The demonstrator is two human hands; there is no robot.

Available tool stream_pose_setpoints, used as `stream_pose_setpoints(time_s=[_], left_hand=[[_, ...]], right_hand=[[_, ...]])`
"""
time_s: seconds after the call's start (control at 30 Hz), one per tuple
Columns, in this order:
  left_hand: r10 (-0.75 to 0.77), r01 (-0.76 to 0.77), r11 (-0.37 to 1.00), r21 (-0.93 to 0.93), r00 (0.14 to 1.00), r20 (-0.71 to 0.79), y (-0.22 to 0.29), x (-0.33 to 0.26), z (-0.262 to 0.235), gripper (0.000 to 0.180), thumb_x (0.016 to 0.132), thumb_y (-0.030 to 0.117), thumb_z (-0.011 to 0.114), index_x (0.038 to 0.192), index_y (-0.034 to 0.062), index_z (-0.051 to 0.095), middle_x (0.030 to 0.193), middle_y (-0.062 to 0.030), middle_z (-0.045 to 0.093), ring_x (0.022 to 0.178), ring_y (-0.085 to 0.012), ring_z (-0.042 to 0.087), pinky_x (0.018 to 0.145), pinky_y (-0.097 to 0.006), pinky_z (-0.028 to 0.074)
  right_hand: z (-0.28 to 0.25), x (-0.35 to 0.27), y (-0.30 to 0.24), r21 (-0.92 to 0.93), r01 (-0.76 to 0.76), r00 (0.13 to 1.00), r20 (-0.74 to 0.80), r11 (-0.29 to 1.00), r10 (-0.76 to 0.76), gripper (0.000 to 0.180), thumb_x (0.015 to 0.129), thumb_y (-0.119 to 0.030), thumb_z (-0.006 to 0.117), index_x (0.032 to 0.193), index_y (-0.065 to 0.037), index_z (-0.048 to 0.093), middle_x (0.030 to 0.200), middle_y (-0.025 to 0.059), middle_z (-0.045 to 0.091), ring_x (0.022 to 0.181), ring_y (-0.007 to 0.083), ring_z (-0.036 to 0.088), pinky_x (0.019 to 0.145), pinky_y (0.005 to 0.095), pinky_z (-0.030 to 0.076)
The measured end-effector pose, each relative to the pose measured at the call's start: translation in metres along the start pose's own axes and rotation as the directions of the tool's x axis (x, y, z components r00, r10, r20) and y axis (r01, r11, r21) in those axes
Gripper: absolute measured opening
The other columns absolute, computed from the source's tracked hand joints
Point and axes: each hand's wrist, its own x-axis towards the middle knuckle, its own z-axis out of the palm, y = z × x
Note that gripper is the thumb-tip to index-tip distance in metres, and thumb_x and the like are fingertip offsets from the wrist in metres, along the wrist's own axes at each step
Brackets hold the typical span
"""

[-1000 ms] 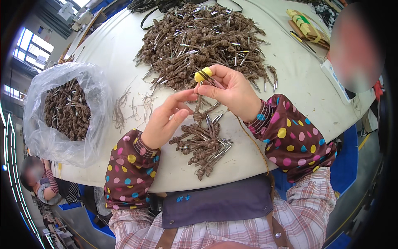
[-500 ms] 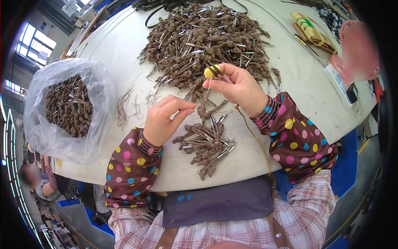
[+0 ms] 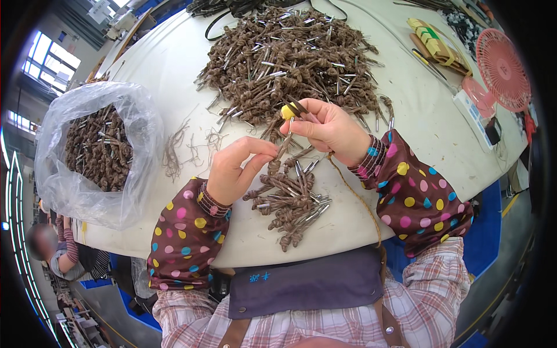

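My left hand (image 3: 238, 165) pinches, thumb against forefinger, a brown knotted cord (image 3: 275, 165) that hangs over the table. My right hand (image 3: 336, 130) is closed around what look like dark thread snips (image 3: 300, 108), partly hidden by the fingers. A yellow piece (image 3: 287, 112) shows at the right forefinger's tip. That cord's upper end, with a metal tip, reaches the right fingertips. Just below the hands lies a small pile of similar knotted cords (image 3: 290, 217) with silvery tips. Beyond them rises a large heap of the same cords (image 3: 290, 58).
On the left stands a clear plastic bag (image 3: 145, 127) holding more knotted cords. Loose thread scraps (image 3: 174, 151) lie beside it. At the right are a pink fan (image 3: 502, 69), a white device (image 3: 473, 119) and a yellow-wrapped packet (image 3: 432, 40). A thin brown string (image 3: 354, 188) runs down to my apron.
My right hand has moved slightly down and left with the snips. My left hand has shifted a little to the right, and now its fingertips are on the cord.
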Motion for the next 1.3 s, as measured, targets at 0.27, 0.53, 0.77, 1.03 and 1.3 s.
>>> stream_pose_setpoints(time_s=[0.27,0.53,0.77,1.03,1.3], left_hand=[[-0.209,0.247,0.711,-0.659,0.968,0.138,-0.006,-0.005,0.015,0.007,0.097,0.007,0.045,0.1,0.0015,0.049,0.097,-0.0128,0.064,0.093,-0.0163,0.062,0.085,-0.028,0.047],[-0.077,0.093,0.99,0.105,0.986,-0.145,-0.005,0.0,-0.004,0.005,0.088,0.001,0.057,0.093,0.0016,0.059,0.092,-0.0093,0.064,0.084,-0.0186,0.062,0.074,-0.029,0.048],[0.152,-0.118,0.962,0.246,0.98,-0.127,-0.007,0.004,-0.001,0.012,0.079,-0.002,0.063,0.089,0.0026,0.059,0.084,-0.0099,0.061,0.08,-0.0272,0.061,0.075,-0.033,0.05],[0.207,-0.185,0.945,0.27,0.977,-0.057,-0.009,0.005,0.003,0.011,0.079,0.0,0.064,0.089,0.003,0.059,0.084,-0.0105,0.062,0.082,-0.029,0.061,0.077,-0.036,0.05],[-0.072,0.09,0.987,0.131,0.989,-0.13,-0.003,-0.003,0.002,0.01,0.08,0.001,0.064,0.089,0.0032,0.06,0.085,-0.0111,0.062,0.082,-0.0291,0.061,0.075,-0.035,0.049]], right_hand=[[0.007,-0.001,0.008,-0.296,0.327,0.939,-0.007,0.897,-0.345,0.033,0.087,-0.016,0.065,0.114,-0.002,0.053,0.099,0.0043,0.063,0.076,0.0061,0.055,0.067,0.0203,0.045],[0.007,-0.014,-0.005,-0.86,0.403,0.841,0.213,0.312,-0.498,0.033,0.084,-0.029,0.068,0.1,-0.002,0.058,0.08,0.0066,0.058,0.062,0.0111,0.055,0.056,0.0243,0.045],[0.014,-0.015,0.001,-0.914,0.383,0.831,0.279,0.133,-0.481,0.023,0.082,-0.028,0.068,0.083,-0.007,0.059,0.075,0.0053,0.059,0.062,0.0226,0.059,0.053,0.03,0.046],[0.012,-0.014,0.0,-0.893,0.439,0.762,0.426,-0.095,-0.488,0.025,0.083,-0.032,0.064,0.078,-0.009,0.055,0.07,0.0032,0.053,0.056,0.0223,0.056,0.049,0.0328,0.043],[0.01,-0.009,-0.013,-0.768,0.189,0.964,0.026,0.612,-0.264,0.027,0.081,-0.026,0.071,0.095,-0.007,0.06,0.08,-0.0017,0.061,0.066,0.0054,0.057,0.056,0.0236,0.044]])
